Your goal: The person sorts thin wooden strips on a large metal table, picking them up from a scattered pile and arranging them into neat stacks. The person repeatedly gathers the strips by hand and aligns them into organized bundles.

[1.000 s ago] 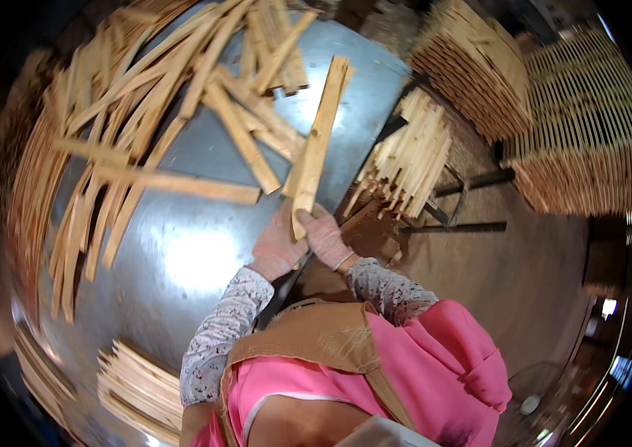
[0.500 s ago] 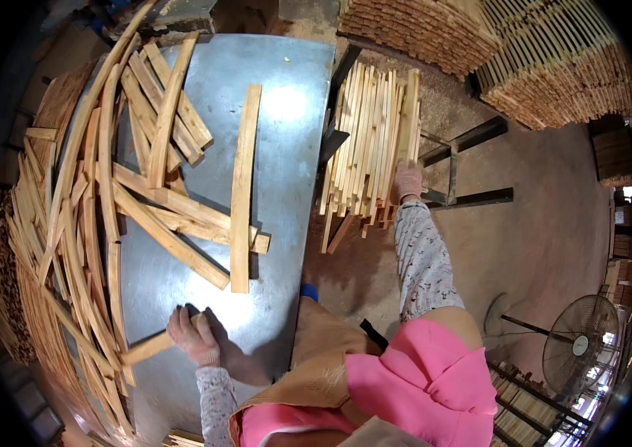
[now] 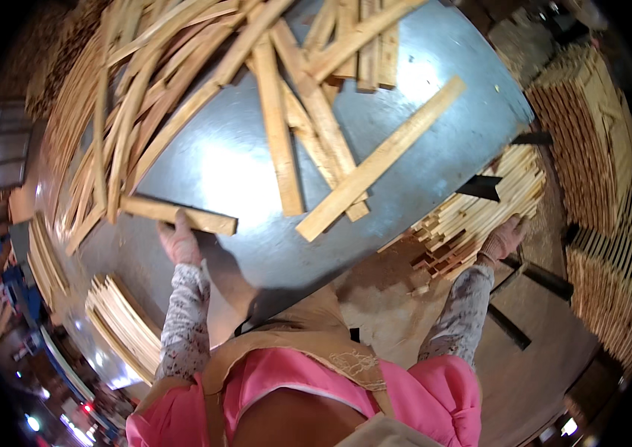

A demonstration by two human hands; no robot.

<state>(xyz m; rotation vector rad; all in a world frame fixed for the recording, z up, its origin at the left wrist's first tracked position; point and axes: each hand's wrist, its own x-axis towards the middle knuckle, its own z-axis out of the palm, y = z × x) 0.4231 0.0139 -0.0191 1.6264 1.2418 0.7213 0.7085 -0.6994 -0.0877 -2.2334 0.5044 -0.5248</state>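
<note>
My left hand (image 3: 179,243), in a pale pinkish glove, is at the near edge of a short wooden strip (image 3: 208,221) on the metal table. Its fingers close on the strip around the middle. Off the table's right edge, my right hand (image 3: 504,238), gloved alike, rests against the side of a stack of thin wooden strips (image 3: 472,208). Its fingers look stretched out along the stack, with no strip clearly gripped. A longer single strip (image 3: 383,160) lies slanted on the table between the hands, one part over other strips.
A big heap of long, bent strips (image 3: 159,82) covers the table's far left. A neat bundle of strips (image 3: 124,320) lies near my left forearm. Dark metal bars (image 3: 547,279) jut out beside the right stack. Tall wood stacks (image 3: 580,141) stand farther right.
The view has turned toward the left, so the table now spreads across the front. My left hand has shifted from the short strip's end to its middle. My right hand stays by the stack.
</note>
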